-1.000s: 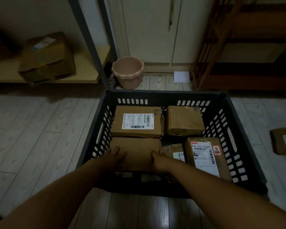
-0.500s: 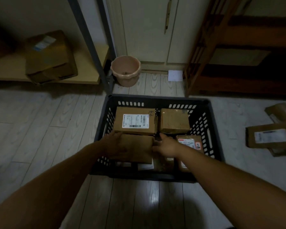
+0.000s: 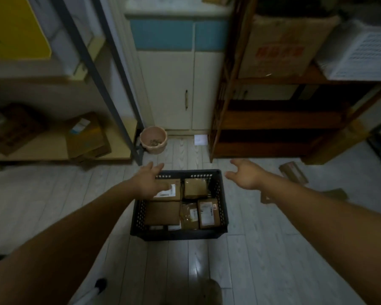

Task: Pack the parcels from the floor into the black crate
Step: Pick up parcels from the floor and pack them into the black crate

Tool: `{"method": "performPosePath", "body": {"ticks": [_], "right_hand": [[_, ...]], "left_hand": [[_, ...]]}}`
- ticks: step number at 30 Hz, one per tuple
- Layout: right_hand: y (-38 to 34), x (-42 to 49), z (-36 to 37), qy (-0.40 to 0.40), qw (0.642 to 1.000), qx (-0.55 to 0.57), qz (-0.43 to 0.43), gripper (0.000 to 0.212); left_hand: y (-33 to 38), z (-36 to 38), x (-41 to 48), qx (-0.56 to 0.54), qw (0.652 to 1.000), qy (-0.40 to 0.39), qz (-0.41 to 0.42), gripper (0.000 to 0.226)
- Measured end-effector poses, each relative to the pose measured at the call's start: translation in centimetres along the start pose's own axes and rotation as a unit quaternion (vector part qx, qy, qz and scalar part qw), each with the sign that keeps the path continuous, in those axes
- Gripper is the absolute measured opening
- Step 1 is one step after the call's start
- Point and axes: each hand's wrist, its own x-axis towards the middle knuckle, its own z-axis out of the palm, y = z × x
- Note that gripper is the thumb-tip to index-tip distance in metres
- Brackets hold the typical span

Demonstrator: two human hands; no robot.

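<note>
The black crate [image 3: 178,234] stands on the pale plank floor in the middle of the view. Several brown cardboard parcels fill it, among them a plain flat one [image 3: 162,213] at the front left and a labelled one [image 3: 208,213] at the front right. My left hand [image 3: 149,181] hovers open over the crate's back left corner, hiding part of a labelled parcel [image 3: 169,191]. My right hand [image 3: 245,173] is open above the floor, just right of the crate. A brown parcel [image 3: 293,172] lies on the floor at the right, another [image 3: 337,192] partly hidden behind my right forearm.
A pink bucket [image 3: 153,139] sits at the foot of a white cabinet [image 3: 178,84] behind the crate. A metal shelf [image 3: 53,148] with boxes stands at the left, a dark wooden rack [image 3: 273,119] at the right. A white paper [image 3: 201,139] lies on the floor.
Both hands have let go of the plain flat parcel, which now rests in the crate's front left. The hands lifted and spread apart, and the view rose and pulled back from the crate.
</note>
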Motion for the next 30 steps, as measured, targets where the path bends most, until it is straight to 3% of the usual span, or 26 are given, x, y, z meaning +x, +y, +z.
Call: {"method": "performPosePath", "body": {"ticks": [6,13,23,30], "right_hand": [[4.1,-10.0,-7.6,0.106,0.99,-0.026,0.087,0.067],[10.6,-21.1,-11.8,0.141,0.978,-0.042,0.15,0.068],[25.0,-33.0,-17.7,0.189,0.965,-0.033,0.177,0.07],[34.6,-34.0,-21.2,0.211,0.962,0.008,0.175,0.073]], "left_hand": [[8.2,-5.3,-5.4,0.022,0.993,0.048,0.101,0.086],[19.5,-5.3,-11.4,0.044,0.973,0.0,0.228,0.084],[38.7,-1.2,-14.8,0.04,0.965,-0.019,0.258,0.081],[49.4,4.0,-14.4,0.028,0.966,-0.018,0.256,0.079]]}}
